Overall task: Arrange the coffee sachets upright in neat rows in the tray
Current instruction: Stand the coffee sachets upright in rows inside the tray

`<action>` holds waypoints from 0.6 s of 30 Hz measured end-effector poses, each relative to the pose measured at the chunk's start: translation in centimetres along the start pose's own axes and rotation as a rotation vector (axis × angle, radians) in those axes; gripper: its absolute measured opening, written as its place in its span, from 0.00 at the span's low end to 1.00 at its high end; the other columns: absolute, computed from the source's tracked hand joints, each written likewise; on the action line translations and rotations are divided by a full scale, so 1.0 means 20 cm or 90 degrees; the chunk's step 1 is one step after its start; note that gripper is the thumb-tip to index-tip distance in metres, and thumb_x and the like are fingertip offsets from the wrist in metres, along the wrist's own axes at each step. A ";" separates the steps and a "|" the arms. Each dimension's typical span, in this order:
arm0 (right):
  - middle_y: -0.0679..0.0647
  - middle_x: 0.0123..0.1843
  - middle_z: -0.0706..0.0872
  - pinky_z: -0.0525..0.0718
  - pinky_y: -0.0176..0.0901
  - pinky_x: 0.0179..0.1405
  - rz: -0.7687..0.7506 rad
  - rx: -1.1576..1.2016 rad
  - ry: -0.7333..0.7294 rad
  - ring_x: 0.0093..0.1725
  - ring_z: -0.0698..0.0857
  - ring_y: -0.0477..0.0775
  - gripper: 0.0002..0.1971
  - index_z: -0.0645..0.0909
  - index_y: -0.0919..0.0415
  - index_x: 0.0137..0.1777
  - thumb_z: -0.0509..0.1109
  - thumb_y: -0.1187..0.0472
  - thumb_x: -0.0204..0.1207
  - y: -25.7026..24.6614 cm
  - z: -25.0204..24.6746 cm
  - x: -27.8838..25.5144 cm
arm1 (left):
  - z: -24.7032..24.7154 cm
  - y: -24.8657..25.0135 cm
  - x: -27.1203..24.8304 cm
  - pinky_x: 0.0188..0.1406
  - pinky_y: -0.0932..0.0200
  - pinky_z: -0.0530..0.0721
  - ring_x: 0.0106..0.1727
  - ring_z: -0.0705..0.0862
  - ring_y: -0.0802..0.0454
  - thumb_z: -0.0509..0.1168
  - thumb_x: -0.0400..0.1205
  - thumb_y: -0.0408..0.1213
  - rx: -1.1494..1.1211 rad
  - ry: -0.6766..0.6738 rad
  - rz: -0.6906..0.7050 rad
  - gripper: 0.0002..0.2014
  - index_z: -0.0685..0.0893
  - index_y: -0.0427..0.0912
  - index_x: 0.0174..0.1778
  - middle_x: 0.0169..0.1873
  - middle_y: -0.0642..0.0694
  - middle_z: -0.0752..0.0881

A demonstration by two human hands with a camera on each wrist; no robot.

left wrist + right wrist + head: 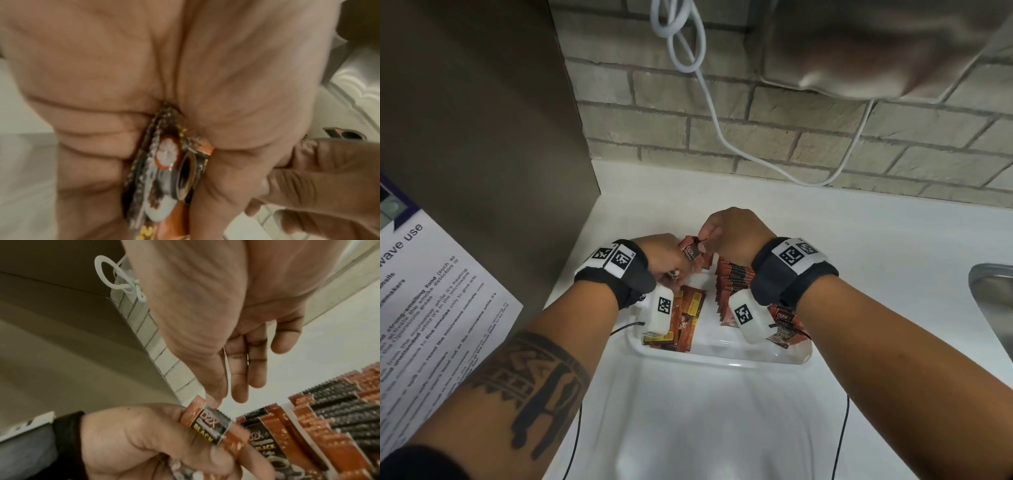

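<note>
Over on the far left a printed notice (431,301) about microwave use lies flat beside a tall grey panel (482,120). Moving in, my left hand (666,257) is curled round a small bunch of coffee sachets (164,164), its fingers and thumb clamping them edge-on at the left end of the white tray (722,359), which sits on the white tabletop (876,240). Beneath that wrist a few loose sachets (686,318) lie flat on the tray floor. Just to the right, my right hand (736,236) meets the left one: thumb and forefinger pinch the top corner of the front sachet (209,421) in the bunch, the one printed D2X and BLACK, while its other fingers hang straight and relaxed. Right of the hands, a long row of sachets (736,277) stands on edge, packed close, running along the tray under my right wrist. At the far right edge shows the rim of a steel sink (993,291). A white cable (709,102) trails down the brick wall behind.
</note>
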State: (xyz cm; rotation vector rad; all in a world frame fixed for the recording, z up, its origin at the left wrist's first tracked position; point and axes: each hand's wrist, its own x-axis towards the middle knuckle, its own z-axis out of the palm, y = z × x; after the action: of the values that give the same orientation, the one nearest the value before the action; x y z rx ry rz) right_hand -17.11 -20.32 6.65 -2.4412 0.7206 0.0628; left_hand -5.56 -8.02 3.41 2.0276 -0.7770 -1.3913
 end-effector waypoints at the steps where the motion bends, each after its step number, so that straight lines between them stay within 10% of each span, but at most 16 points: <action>1: 0.44 0.46 0.89 0.76 0.31 0.37 0.005 0.012 -0.001 0.48 0.86 0.46 0.05 0.89 0.52 0.50 0.76 0.59 0.75 0.00 0.00 0.00 | 0.00 0.00 -0.01 0.49 0.52 0.92 0.42 0.88 0.48 0.72 0.81 0.25 -0.024 -0.006 0.019 0.10 0.89 0.31 0.58 0.47 0.43 0.90; 9: 0.44 0.42 0.90 0.77 0.31 0.38 0.025 0.117 0.050 0.45 0.85 0.42 0.04 0.90 0.51 0.44 0.75 0.61 0.77 0.00 -0.03 -0.01 | -0.02 -0.03 -0.07 0.48 0.54 0.91 0.49 0.91 0.43 0.79 0.77 0.35 -0.158 0.062 0.117 0.15 0.89 0.34 0.57 0.47 0.38 0.92; 15: 0.43 0.41 0.87 0.76 0.31 0.39 0.000 0.006 0.039 0.44 0.83 0.42 0.07 0.91 0.55 0.47 0.71 0.65 0.79 -0.01 -0.06 -0.01 | -0.14 0.03 -0.19 0.33 0.57 0.90 0.31 0.88 0.45 0.78 0.77 0.48 0.216 0.274 -0.031 0.18 0.86 0.35 0.47 0.38 0.40 0.89; 18: 0.45 0.42 0.89 0.86 0.45 0.51 0.024 -0.068 0.016 0.48 0.87 0.49 0.10 0.91 0.56 0.45 0.68 0.66 0.76 -0.02 -0.02 0.01 | -0.11 0.06 -0.22 0.34 0.56 0.84 0.29 0.83 0.45 0.74 0.80 0.44 0.329 0.185 -0.031 0.15 0.88 0.32 0.46 0.38 0.37 0.91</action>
State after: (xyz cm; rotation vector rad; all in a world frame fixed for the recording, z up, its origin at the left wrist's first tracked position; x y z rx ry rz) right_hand -16.80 -20.37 7.23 -2.5335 0.7923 0.0875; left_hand -4.85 -5.37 7.65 2.5796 -1.0365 -0.9463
